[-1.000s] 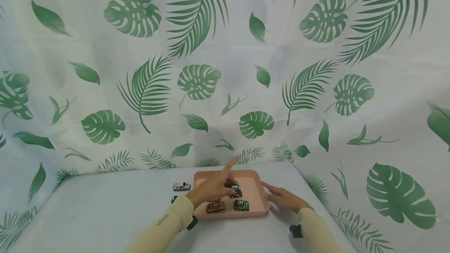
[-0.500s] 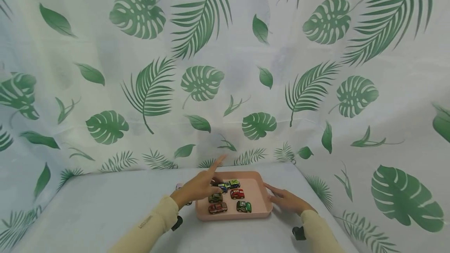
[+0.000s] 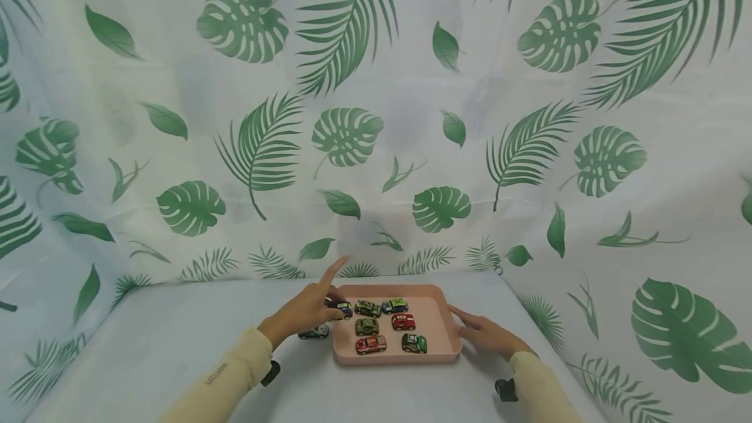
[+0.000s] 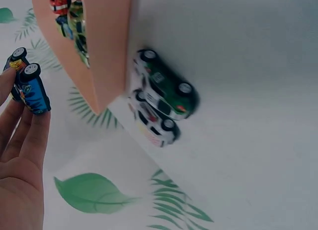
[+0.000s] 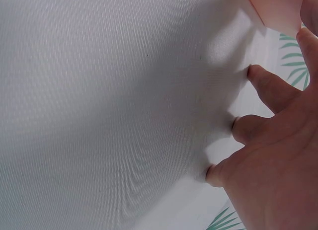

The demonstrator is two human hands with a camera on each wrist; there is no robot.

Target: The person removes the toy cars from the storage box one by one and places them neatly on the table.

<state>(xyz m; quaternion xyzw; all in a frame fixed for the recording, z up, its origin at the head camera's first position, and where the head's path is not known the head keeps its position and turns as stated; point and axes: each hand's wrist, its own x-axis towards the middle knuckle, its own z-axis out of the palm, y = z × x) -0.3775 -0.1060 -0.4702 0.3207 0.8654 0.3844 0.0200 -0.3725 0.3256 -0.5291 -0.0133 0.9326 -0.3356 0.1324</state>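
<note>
A blue toy car (image 4: 35,93) is pinched between the thumb and fingers of my left hand (image 3: 299,311), at the left edge of a pink tray (image 3: 435,355). The index finger of that hand points up and away. Inside the tray stand several toy cars, among them a red one (image 3: 403,322), a red-orange one (image 3: 371,344) and a green one (image 3: 414,343). My right hand (image 3: 490,336) rests at the tray's right side with fingers spread. In the right wrist view, its thumb and index finger are at the tray's wall, and its other fingertips touch the tabletop.
Outside the tray on the left, a green-and-white toy car (image 4: 166,86) and a white toy car (image 4: 151,121) stand side by side on the white table (image 3: 194,344). A leaf-patterned curtain (image 3: 376,96) hangs behind and along the sides.
My left hand has moved left from over the middle of the tray to its left edge, with the blue car, uncovering the toy cars inside. The right hand stays at the tray's side.
</note>
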